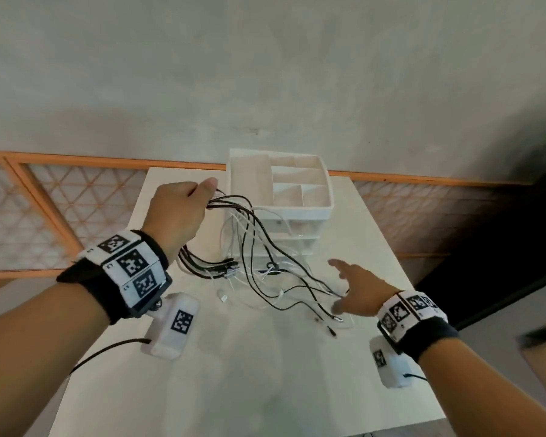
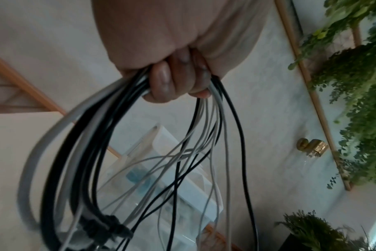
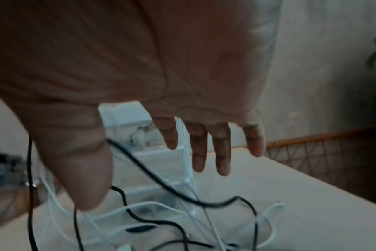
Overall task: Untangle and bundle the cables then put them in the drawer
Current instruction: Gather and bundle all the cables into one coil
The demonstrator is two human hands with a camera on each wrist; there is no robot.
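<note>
My left hand point(image 1: 183, 209) is raised in front of the white drawer unit point(image 1: 284, 209) and grips a bunch of black and white cables point(image 1: 249, 234). In the left wrist view its curled fingers point(image 2: 161, 83) close round the cables point(image 2: 122, 135), which hang in loops on both sides. The loose ends trail down onto the white table point(image 1: 265, 357) in a tangle. My right hand point(image 1: 356, 285) hovers over those ends at the right, fingers point(image 3: 222, 152) spread and straight, holding nothing; the cable ends point(image 3: 182, 212) lie below it.
The drawer unit has an open compartment tray on top point(image 1: 297, 181) and translucent drawers below, all pushed in. Behind the table runs an orange-framed lattice panel point(image 1: 60, 200). Green plants point(image 2: 358, 84) hang on the wall at the right.
</note>
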